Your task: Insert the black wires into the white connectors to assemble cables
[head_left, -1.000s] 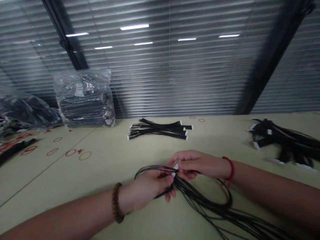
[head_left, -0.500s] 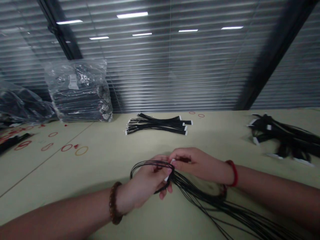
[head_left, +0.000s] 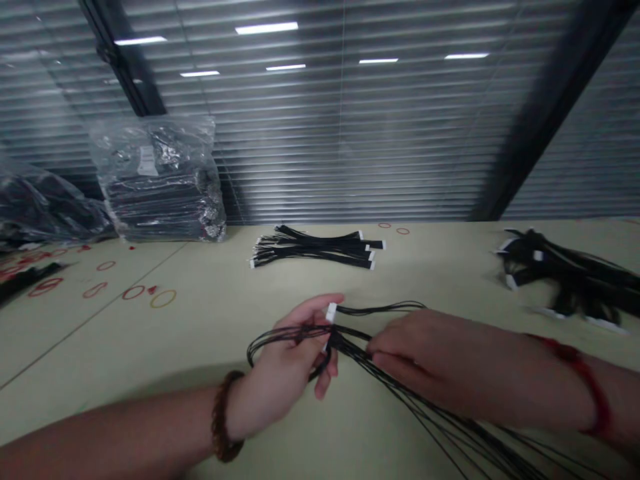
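My left hand (head_left: 293, 360) is closed round a bundle of thin black wires (head_left: 400, 393) with small white connectors (head_left: 331, 312) at its end. The wires loop out to the left of that hand and fan away toward the lower right over the table. My right hand (head_left: 430, 357) lies over the strands just right of the left hand, fingers pinched on them and blurred by motion. A brown bead bracelet sits on my left wrist and a red cord on my right wrist.
A tidy pile of black wire harnesses (head_left: 315, 250) lies mid-table, a looser heap (head_left: 570, 277) at the right. Clear plastic bags of harnesses (head_left: 160, 183) stand at the back left. Red and yellow rubber bands (head_left: 163, 299) are scattered on the pale green table (head_left: 210, 320).
My right hand has slid rightward and nearer along the strands, away from the connectors. The left hand keeps its grip and the loop has widened a little.
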